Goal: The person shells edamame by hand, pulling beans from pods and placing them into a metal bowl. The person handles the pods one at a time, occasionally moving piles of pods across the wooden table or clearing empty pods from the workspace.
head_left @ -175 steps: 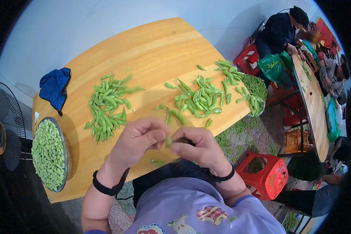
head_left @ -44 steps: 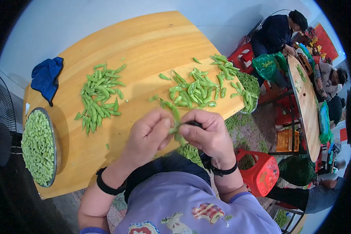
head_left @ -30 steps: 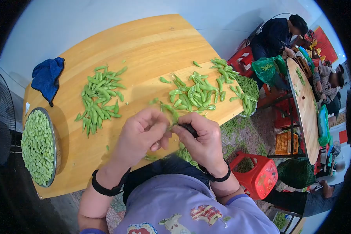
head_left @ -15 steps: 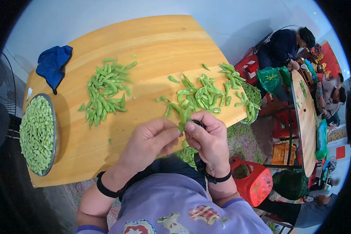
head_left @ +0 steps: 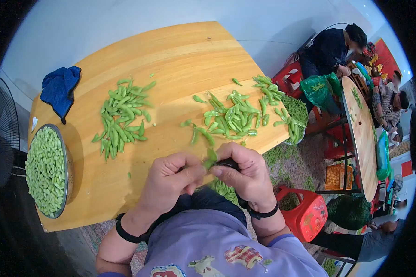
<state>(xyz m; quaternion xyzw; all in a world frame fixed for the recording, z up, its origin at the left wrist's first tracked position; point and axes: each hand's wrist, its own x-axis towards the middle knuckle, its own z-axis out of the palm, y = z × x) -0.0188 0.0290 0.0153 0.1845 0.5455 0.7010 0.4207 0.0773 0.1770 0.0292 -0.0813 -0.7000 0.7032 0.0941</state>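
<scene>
Left hand point(head_left: 174, 177): at the near table edge; thumb and forefinger pinched closed on one end of a green pod point(head_left: 211, 157), other fingers curled.

Right hand point(head_left: 248, 177): just beside it, closed, thumb tip against or close to the same pod; a small dark object point(head_left: 229, 163) in its grip, whether held or worn cannot be told.

Step in hand, as judged: working one pod open between the fingertips. The next move would call for a steady left pinch and a short, careful pull by the right.

Bowl point(head_left: 69, 177): near left on the table point(head_left: 171, 55), heaped with pale green beans point(head_left: 44, 168).

Pods, loose: a few just beyond the hands; one left pile point(head_left: 120, 113), one right pile point(head_left: 235, 115), apart.

Blue cloth point(head_left: 61, 90): far left, crumpled.

Basin of pods point(head_left: 296, 111): beyond the table's right end.
</scene>
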